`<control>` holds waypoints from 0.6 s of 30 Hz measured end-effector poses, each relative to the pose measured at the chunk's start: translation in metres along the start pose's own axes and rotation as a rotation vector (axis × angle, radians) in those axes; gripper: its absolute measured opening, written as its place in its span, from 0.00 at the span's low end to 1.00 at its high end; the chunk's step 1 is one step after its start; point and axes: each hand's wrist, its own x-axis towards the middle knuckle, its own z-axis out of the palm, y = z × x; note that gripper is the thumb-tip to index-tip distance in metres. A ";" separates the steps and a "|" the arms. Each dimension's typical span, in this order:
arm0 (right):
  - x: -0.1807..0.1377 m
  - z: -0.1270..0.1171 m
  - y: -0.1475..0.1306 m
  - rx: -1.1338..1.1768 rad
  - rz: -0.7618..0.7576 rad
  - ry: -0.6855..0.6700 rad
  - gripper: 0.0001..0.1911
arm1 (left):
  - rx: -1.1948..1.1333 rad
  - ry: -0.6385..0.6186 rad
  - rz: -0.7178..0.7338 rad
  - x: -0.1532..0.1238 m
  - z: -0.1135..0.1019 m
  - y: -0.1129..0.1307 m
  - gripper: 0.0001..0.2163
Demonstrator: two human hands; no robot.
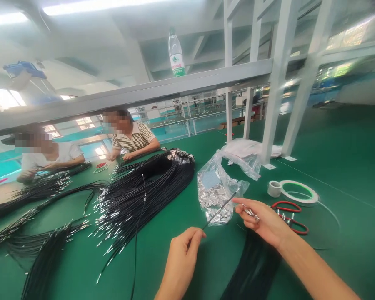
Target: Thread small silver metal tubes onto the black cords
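My left hand (183, 260) pinches a thin black cord (218, 211) between thumb and fingertips, and the cord's free end slants up to the right. At that end, the fingertips of my right hand (262, 221) are touching or very near the cord; I cannot tell which. Several small silver metal pieces (250, 211) sit in the curled fingers of the right hand. Just behind both hands lies a clear plastic bag (217, 193) filled with silver metal ferrules. Beneath my right forearm runs a dark bundle of cords (253, 266), partly blurred.
Large bundles of black cords with silver ends (156, 191) cover the left of the green table (346, 166). To the right are red-handled scissors (289, 206) and tape rolls (300, 192). A metal shelf frame (187, 85) carries a water bottle (176, 54). Two people sit opposite.
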 end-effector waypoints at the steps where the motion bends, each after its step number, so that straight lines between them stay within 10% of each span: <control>1: 0.001 0.000 0.000 -0.002 -0.012 0.003 0.16 | 0.004 -0.006 0.004 0.000 0.000 0.000 0.19; 18: 0.006 -0.004 -0.005 -0.030 -0.131 -0.028 0.20 | 0.115 -0.071 0.016 0.004 -0.001 -0.002 0.23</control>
